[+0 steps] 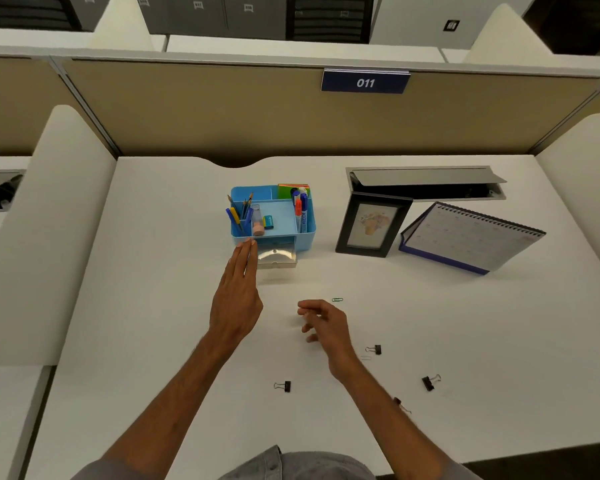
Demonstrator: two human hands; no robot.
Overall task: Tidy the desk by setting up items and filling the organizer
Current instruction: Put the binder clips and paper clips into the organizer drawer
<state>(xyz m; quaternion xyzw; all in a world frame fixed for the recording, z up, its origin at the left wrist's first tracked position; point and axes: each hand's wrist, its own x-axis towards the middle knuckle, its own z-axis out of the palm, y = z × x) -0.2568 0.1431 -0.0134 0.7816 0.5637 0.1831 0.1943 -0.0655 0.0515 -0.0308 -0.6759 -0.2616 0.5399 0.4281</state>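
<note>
A blue organizer (305,233) stands mid-desk holding pens, pencils, markers, an eraser and sticky notes. Its clear drawer (277,258) is pulled out at the front. My left hand (238,296) reaches forward with straight fingers, the tips touching the organizer's front left edge beside the drawer. My right hand (321,322) hovers over the desk below the drawer, thumb and forefinger brought together. Whether they pinch anything is not visible. A green paper clip (337,300) lies just right of that hand.
Three black binder clips (374,349) (284,386) (430,382) lie scattered on the white desk (153,306). A pale paper clip (365,358) lies nearby. A black photo frame (371,225) and a desk calendar (471,237) stand to the right, behind them an open cable hatch (426,183).
</note>
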